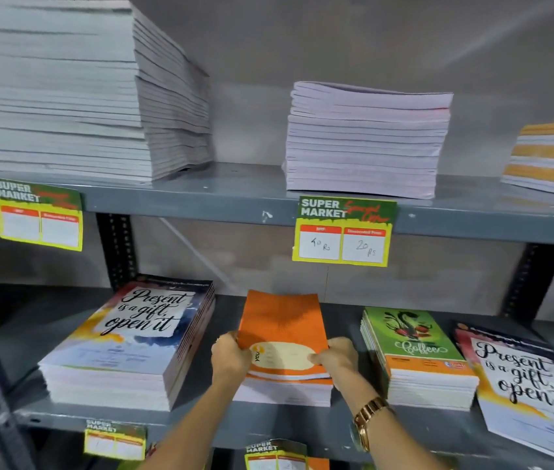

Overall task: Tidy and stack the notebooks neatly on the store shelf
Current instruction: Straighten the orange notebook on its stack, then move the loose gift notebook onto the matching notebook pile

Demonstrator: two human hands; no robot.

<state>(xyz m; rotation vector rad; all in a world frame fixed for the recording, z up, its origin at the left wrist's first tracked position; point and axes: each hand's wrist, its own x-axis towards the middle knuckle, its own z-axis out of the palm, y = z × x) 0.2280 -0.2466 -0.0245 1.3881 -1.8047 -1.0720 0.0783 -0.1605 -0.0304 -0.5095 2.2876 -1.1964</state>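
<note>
A stack of orange notebooks (280, 329) lies in the middle of the lower grey shelf (302, 425). My left hand (229, 359) grips the stack's left edge near the front. My right hand (338, 357), with a gold watch on its wrist, grips the right edge, thumb on the top cover. To the left sits a stack with a "Present is a gift, open it" cover (133, 337). To the right sits a green "Coffee" stack (418, 354), and further right a skewed "Present is a gift" notebook (526, 381) juts over the shelf's front edge.
The upper shelf (251, 195) carries a tall grey stack (75, 93) at left, a pale pink stack (363, 144) in the middle and an orange-striped stack (550, 157) at right. Yellow-green price tags (343, 232) hang from the shelf edges. Black perforated uprights (116, 249) stand behind.
</note>
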